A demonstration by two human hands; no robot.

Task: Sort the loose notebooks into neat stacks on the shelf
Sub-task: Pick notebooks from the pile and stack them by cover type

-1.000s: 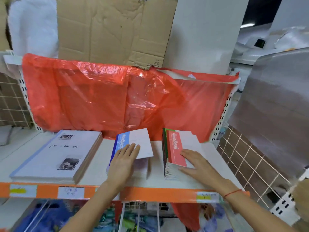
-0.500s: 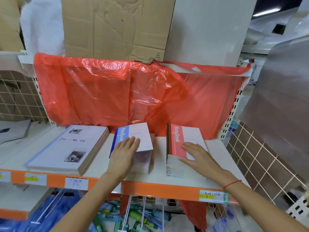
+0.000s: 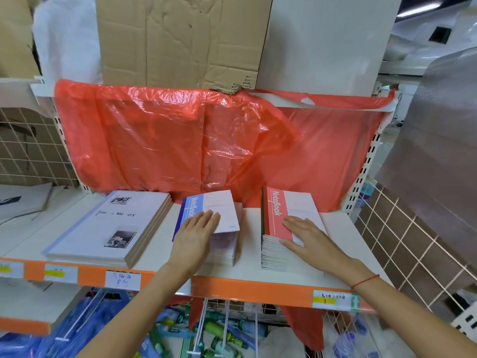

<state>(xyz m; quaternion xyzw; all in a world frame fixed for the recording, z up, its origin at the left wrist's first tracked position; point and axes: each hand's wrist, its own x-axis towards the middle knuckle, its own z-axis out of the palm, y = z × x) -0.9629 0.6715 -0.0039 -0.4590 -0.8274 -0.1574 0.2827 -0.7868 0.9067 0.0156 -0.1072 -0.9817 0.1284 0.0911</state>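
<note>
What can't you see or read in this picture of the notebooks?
- Head view: the left hand covers part of the blue notebook; the books beneath it are mostly hidden.
- The right hand hides part of the red notebook cover.
- Price labels on the shelf edge: writing too small to read.
- Lower-shelf goods: blurred, cut off by the bottom edge.

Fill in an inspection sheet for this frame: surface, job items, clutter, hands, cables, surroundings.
Surface: white shelf with an orange front strip carrying price labels.
Job items: blue notebook lies askew on a low pile; red notebook stack stands taller to its right; large white notebook stack sits at the left.
Clutter: nothing seen on the shelf besides the notebooks.
Hands: left hand rests flat on the blue notebook; right hand rests flat on the red notebook stack.
Cables: nothing seen.
Surroundings: red plastic sheet hangs behind; cardboard above; wire grid panel at the right.
</note>
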